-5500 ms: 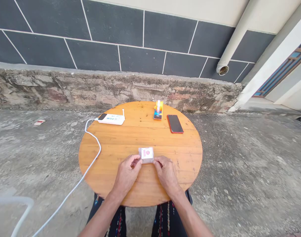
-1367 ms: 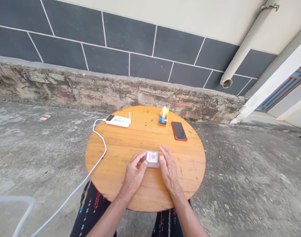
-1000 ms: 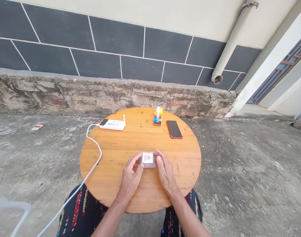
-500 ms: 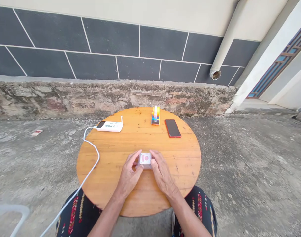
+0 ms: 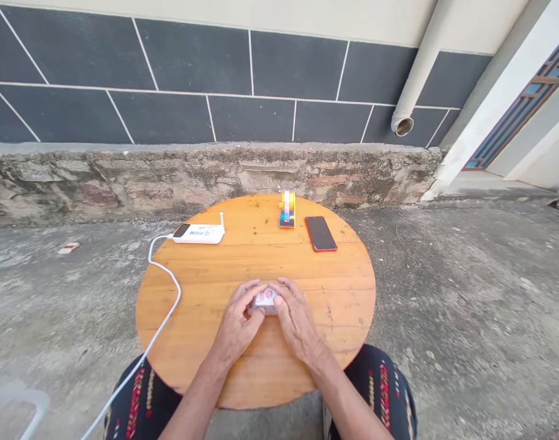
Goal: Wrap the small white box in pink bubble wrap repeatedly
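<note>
Both hands (image 5: 237, 325) have closed over the packet (image 5: 265, 298), clamped on it short of the bench's (image 5: 252, 263) near edge. Uneven squeezing could crush it.

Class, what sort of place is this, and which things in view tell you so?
Probably an outdoor yard beside a building: rough concrete ground, a tiled wall above a weathered stone base, and a drainpipe coming down it.
</note>
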A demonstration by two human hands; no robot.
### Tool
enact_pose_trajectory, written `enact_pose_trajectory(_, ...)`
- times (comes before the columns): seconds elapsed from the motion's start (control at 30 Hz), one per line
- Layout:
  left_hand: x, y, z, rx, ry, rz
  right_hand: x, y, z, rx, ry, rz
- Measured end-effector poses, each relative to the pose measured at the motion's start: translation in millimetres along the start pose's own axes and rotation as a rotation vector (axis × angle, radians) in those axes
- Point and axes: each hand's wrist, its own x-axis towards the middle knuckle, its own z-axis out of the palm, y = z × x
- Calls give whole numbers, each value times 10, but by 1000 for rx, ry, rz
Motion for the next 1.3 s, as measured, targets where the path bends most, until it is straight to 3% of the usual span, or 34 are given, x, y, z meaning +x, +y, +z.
enact_pose_trajectory(0.3, -41, 10, -10, -25, -1, 0, -22, 5, 15, 17, 3, 15)
enact_pose_trajectory(0.53, -59, -9, -5, -41, 59, -85, -81, 66, 16, 143, 126, 134)
enact_pose_trajectory(0.77, -78, -50, -19, -357, -6, -197, -113, 28, 11, 282, 100, 256)
enact_pose_trajectory(1.0, -57, -32, -7, -389, -42, -209, -111, 48, 5, 228, 100, 206)
enact_pose_trajectory(1.17, -75, -26, -69, -312, 65, -239, -63, 88, -64, 256, 202, 279)
enact_pose_trajectory(1.3, -87, -29, -106, -293, 131, -198, -43, 130, -99, 206, 129, 257)
